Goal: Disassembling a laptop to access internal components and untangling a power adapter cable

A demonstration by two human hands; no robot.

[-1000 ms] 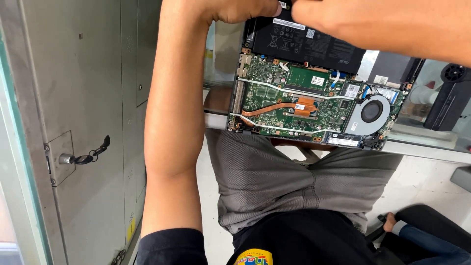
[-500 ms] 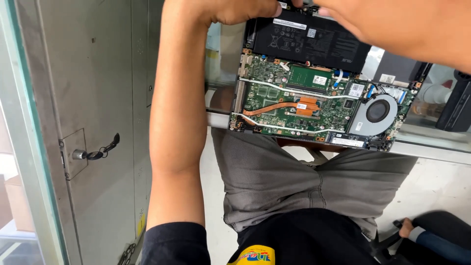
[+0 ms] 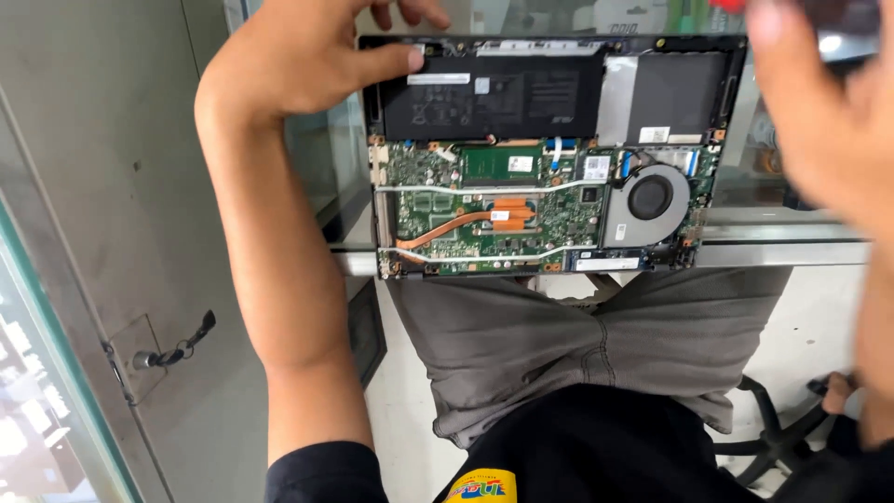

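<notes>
An open laptop [image 3: 549, 154] lies bottom side up on a glass counter, its back cover off. Inside I see a black battery [image 3: 503, 98], a green circuit board [image 3: 447, 200], a copper heat pipe [image 3: 466, 221] and a round fan [image 3: 649, 198]. My left hand [image 3: 298, 56] grips the laptop's far left corner, thumb pressed on the battery's edge, fingers curled over the rim. My right hand [image 3: 829, 112] is a blur at the right edge, above the laptop's right side. A bit of red shows at its top; what it holds is unclear.
The counter's metal edge [image 3: 792, 251] runs under the laptop's near side. A grey metal door with a latch [image 3: 172, 352] stands close on the left. My lap in grey shorts [image 3: 559, 354] is below, with a black chair base [image 3: 773, 428] at lower right.
The view has tilted so the whole laptop shows. My left hand stays on the far left corner. My right hand has come off the laptop's far edge toward the right, close to the camera.
</notes>
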